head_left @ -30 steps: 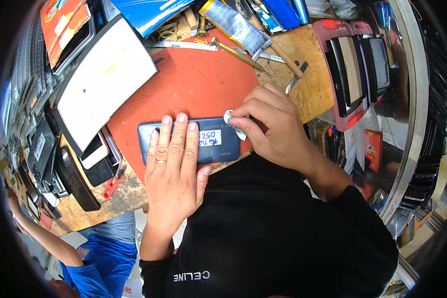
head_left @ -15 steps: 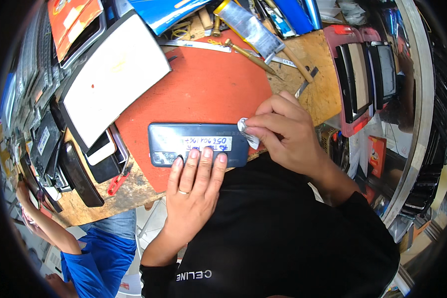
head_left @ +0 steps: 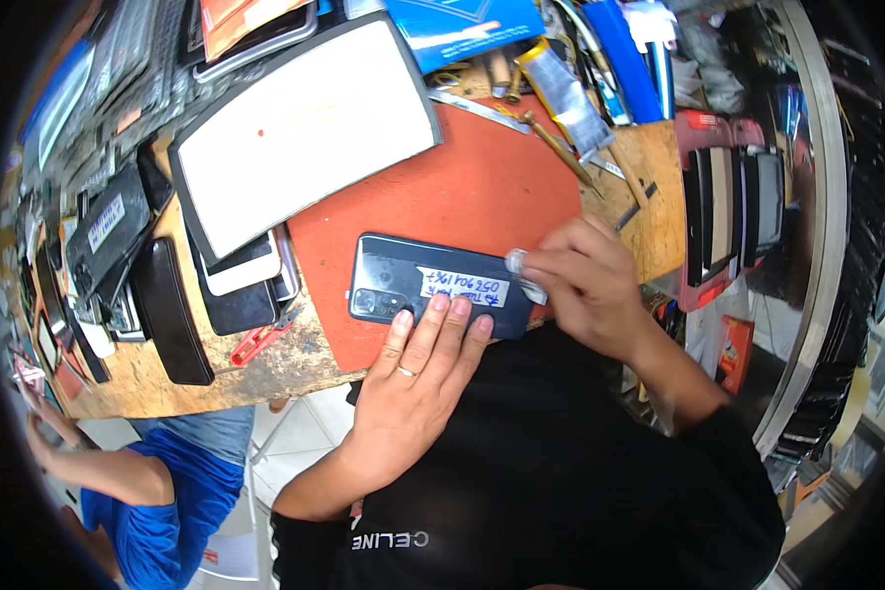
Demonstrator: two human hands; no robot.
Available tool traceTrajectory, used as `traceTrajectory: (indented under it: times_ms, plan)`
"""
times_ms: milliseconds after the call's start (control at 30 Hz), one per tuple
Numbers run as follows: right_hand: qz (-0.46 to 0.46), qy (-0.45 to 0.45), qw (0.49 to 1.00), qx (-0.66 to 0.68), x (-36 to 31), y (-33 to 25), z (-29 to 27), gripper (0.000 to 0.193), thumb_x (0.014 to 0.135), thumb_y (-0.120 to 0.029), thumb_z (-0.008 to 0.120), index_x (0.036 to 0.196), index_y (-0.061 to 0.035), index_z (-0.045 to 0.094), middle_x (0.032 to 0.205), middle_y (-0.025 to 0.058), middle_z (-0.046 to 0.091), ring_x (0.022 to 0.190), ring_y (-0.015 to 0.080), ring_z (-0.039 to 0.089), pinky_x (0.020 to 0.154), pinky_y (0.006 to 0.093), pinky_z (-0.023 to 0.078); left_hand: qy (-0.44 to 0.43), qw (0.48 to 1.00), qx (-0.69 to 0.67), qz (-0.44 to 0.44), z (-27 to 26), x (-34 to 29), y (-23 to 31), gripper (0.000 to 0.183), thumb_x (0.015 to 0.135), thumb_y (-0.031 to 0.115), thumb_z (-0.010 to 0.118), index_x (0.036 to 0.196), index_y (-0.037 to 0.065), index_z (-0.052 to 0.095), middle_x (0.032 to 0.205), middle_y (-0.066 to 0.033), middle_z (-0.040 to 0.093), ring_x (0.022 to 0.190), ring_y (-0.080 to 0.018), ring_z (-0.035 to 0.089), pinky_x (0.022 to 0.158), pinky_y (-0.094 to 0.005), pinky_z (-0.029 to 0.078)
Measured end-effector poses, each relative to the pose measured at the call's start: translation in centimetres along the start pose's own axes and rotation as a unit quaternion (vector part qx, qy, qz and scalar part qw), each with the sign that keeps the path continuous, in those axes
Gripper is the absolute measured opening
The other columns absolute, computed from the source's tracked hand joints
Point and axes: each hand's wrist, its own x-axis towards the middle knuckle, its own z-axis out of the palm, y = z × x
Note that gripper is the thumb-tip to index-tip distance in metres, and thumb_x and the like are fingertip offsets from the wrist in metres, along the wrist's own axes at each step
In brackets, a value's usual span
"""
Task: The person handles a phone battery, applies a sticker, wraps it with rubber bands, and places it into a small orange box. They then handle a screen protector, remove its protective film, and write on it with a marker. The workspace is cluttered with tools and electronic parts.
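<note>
Phone (head_left: 388,261) face down on the red mat (head_left: 501,177), dead centre; my left hand (head_left: 413,398) rests at its six o'clock edge, fingers loosely spread, while my right hand (head_left: 585,290) pinches a crumpled white wipe (head_left: 528,278) at its three o'clock end. Wiping-down stage, I'd judge; the next stroke calls for steady holding and light pressure around the label (head_left: 462,285).

Your left hand (head_left: 410,401) stretches palm down, fingers extended, as your right hand (head_left: 592,287) pinches with thumb and bent fingers.
</note>
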Motion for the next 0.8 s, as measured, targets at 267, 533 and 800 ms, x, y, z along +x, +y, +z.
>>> traceTrajectory:
  times_ms: [267, 533, 800]
  plan:
    - [-0.148, -0.007, 0.989, 0.003, 3.7, 1.9, 8.2, 0.005, 0.082, -0.004, 0.073, 0.085, -0.0068, 0.072, 0.085, 0.0067, 0.055, 0.083, 0.0271, 0.055, 0.075, 0.0425, 0.042, 0.004, 1.000, -0.003, 0.014, -0.2, -0.5, -0.7, 0.054, 0.095, 0.013, 0.061, 0.148, 0.006, 0.063, 0.157, -0.0165, 0.057, 0.154, -0.0309, 0.047, 0.129, -0.0463, 0.035]
    - [-0.214, -0.047, 0.970, -0.102, 4.6, -3.7, 8.3, 0.006, 0.086, -0.009, 0.075, 0.091, -0.0062, 0.074, 0.086, 0.0033, 0.056, 0.081, 0.0254, 0.054, 0.069, 0.0418, 0.040, 0.228, 0.959, -0.168, 0.009, -0.3, -5.0, -2.2, 0.027, 0.082, 0.003, 0.068, 0.107, 0.002, 0.078, 0.102, -0.0119, 0.078, 0.100, -0.0285, 0.078, 0.095, -0.0466, 0.062]
    - [-0.240, -0.069, 0.965, -0.085, 5.5, -4.0, 8.0, 0.008, 0.085, -0.011, 0.074, 0.082, -0.0076, 0.067, 0.085, 0.0054, 0.054, 0.083, 0.0263, 0.055, 0.070, 0.0415, 0.041, 0.320, 0.936, -0.139, -0.047, -0.8, -5.7, -3.5, 0.019, 0.085, 0.006, 0.069, 0.101, 0.002, 0.077, 0.093, -0.0076, 0.075, 0.086, -0.0255, 0.074, 0.081, -0.0425, 0.061]
